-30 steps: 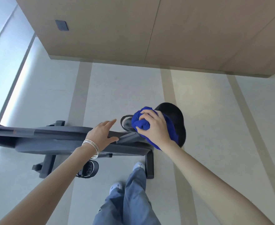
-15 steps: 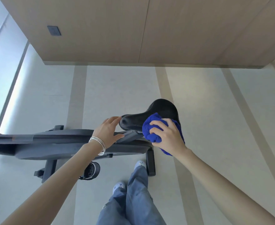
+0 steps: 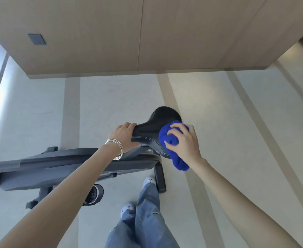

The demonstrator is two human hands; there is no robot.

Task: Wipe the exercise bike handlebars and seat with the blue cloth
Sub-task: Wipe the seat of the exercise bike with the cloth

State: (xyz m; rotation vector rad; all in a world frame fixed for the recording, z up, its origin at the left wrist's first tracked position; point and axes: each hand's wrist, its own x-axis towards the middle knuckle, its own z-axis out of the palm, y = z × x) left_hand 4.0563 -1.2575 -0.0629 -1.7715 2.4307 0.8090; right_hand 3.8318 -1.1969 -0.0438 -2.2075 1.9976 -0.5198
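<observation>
**Head view, looking down over the exercise bike (image 3: 66, 160).** Your right hand (image 3: 184, 142) is curled round the bunched blue cloth (image 3: 165, 135), fingers sunk into its folds. It presses the cloth against the near side of the wide rear part of the seat (image 3: 154, 126), and a tail of the cloth hangs below the seat's edge. Your left hand (image 3: 123, 136), silver bangles (image 3: 115, 148) at the wrist, grips the narrow nose of the seat. Its fingers lie over the top and its thumb along the near side, apparently to steady the seat. The bike runs off the left edge of the view. One pedal (image 3: 93, 194) shows beneath your left forearm, and your legs in jeans (image 3: 147, 221) stand just beside the rear support leg (image 3: 160, 178). Pale striped floor (image 3: 111, 104) lies all round.

**Stage of task:** the seat is being wiped. The cloth covers only the near rear corner. The far rear lobe and the centre lie bare, and the nose is under your left hand. Nothing in the view tells which of these parts have been passed over. The handlebars are out of view, past the left edge, so whether they are done cannot be told. Judged from this, the seat stage is partway. Your left hand will need to lift off the nose before the cloth can reach it.
</observation>
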